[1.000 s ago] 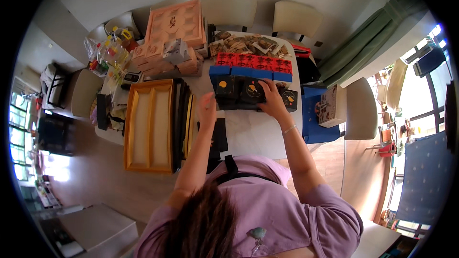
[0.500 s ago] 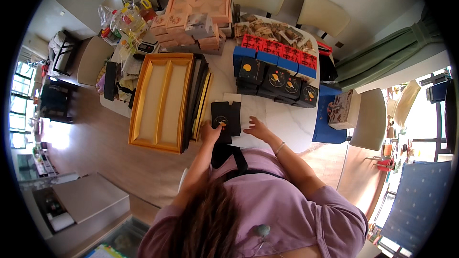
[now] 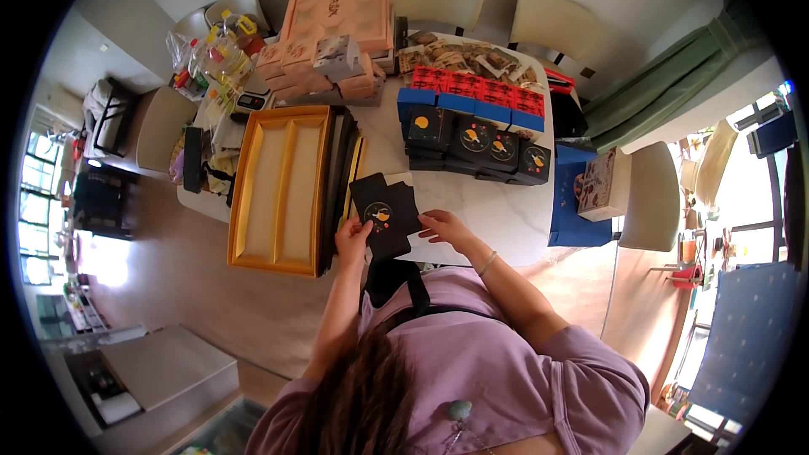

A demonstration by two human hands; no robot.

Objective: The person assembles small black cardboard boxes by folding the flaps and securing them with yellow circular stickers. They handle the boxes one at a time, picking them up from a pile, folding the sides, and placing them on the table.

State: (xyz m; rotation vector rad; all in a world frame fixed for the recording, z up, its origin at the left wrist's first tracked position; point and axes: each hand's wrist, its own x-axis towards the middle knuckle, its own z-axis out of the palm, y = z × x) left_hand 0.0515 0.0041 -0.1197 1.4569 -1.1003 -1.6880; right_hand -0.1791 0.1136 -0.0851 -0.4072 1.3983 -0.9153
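A flattened black cardboard box [image 3: 384, 215] with a small round printed picture is lifted near the table's front edge. My left hand [image 3: 352, 240] grips its left side, the thumb lying on the printed face. At the right edge of the box, my right hand [image 3: 443, 229] pinches the cardboard between thumb and fingers. Behind the box a pale flat piece [image 3: 399, 178] lies on the table, partly covered. To the left of my hands is a stack of gold-rimmed trays [image 3: 281, 190] with black ones beneath.
Several folded black boxes [image 3: 472, 141] stand at right, before a row of blue-and-red boxes [image 3: 476, 94]. Pink boxes [image 3: 337, 13] pile up at the back, with small packets [image 3: 463, 59] beside them. Oil bottles [image 3: 223, 55] crowd the far left. Chairs surround the marble-patterned table [image 3: 489, 211].
The flattened black box has risen off the table and tilted in my left hand. My right hand has moved left from open air to the box's right edge.
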